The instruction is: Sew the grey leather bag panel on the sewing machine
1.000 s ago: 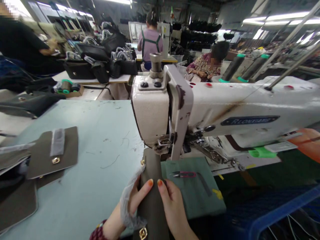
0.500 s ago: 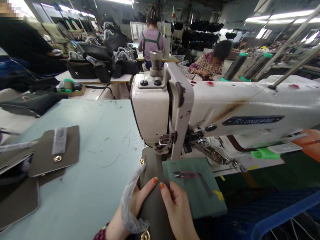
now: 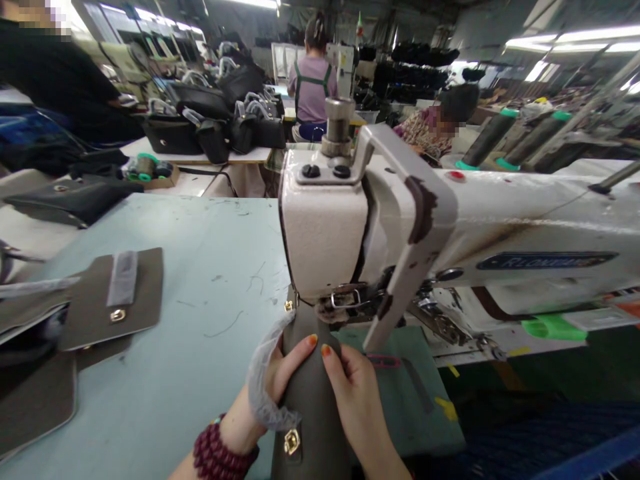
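Observation:
A grey-brown bag piece [image 3: 313, 407] runs lengthwise under the head of the white sewing machine [image 3: 323, 233]. On its left side it bears gold clasps [image 3: 292, 441] and a handle wrapped in clear plastic [image 3: 260, 383]. My left hand [image 3: 285, 373] grips the left edge, thumb on top, with the wrapped handle looping around its outer side. Closed on the right edge is my right hand [image 3: 357, 393], its thumb also pressing on top. Both thumbs point toward the needle area, which the machine head hides. Most fingers are out of sight under the bag piece.
More grey-brown bag pieces [image 3: 120, 287] lie on the pale blue table [image 3: 200, 373] at left. Pink-handled snips [image 3: 385, 361] lie right of my hand, partly behind the machine's metal arm [image 3: 400, 293]. A blue crate [image 3: 595, 460] stands lower right. Other people work beyond.
The bag piece and both hands have moved slightly forward, toward the machine. The machine appears farther right and larger in view, and its metal arm now slants across, covering part of the snips.

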`<state>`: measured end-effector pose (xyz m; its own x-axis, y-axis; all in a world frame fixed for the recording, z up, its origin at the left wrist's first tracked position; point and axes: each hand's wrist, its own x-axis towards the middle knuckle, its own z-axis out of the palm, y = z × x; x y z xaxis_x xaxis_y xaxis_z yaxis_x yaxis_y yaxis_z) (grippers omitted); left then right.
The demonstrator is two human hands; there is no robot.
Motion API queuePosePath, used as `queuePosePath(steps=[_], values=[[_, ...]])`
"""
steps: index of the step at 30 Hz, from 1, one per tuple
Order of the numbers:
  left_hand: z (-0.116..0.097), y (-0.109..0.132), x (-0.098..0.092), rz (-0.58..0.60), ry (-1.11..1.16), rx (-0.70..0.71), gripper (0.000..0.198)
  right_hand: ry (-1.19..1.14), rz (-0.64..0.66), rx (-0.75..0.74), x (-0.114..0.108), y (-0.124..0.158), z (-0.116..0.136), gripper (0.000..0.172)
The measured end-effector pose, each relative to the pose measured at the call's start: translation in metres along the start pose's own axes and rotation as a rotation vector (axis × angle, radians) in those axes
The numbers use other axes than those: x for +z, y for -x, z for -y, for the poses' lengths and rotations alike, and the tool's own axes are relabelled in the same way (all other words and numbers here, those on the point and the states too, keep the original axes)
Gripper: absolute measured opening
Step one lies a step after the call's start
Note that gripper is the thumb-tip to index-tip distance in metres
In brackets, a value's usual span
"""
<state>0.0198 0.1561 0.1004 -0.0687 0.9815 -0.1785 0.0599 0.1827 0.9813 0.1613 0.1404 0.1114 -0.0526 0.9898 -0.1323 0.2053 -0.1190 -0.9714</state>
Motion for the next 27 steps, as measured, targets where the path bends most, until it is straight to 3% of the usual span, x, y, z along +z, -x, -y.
queuePosePath(steps=[5,12,17,22,25,27], values=[[-0.006,-0.012,-0.002,0.013,-0.053,0.034,0.032,0.029,-0.008,0.009,0.001,-0.011,0.001,0.040],[-0.019,-0.024,-0.002,0.010,0.008,0.058,0.041,0.049,-0.023,-0.027,0.004,-0.027,0.004,0.040],[-0.019,-0.033,-0.004,0.034,0.009,0.062,0.035,0.072,-0.089,-0.049,0.006,-0.033,0.002,0.039],[-0.017,-0.033,-0.006,0.066,0.088,0.022,0.045,0.083,-0.066,-0.058,0.012,-0.033,-0.001,0.041],[-0.015,-0.032,-0.006,0.135,0.221,-0.103,0.051,0.092,-0.008,-0.043,-0.002,-0.023,-0.002,0.042],[-0.013,-0.033,-0.005,0.188,0.291,-0.184,0.051,0.103,0.020,-0.015,-0.031,-0.010,0.000,0.041]])
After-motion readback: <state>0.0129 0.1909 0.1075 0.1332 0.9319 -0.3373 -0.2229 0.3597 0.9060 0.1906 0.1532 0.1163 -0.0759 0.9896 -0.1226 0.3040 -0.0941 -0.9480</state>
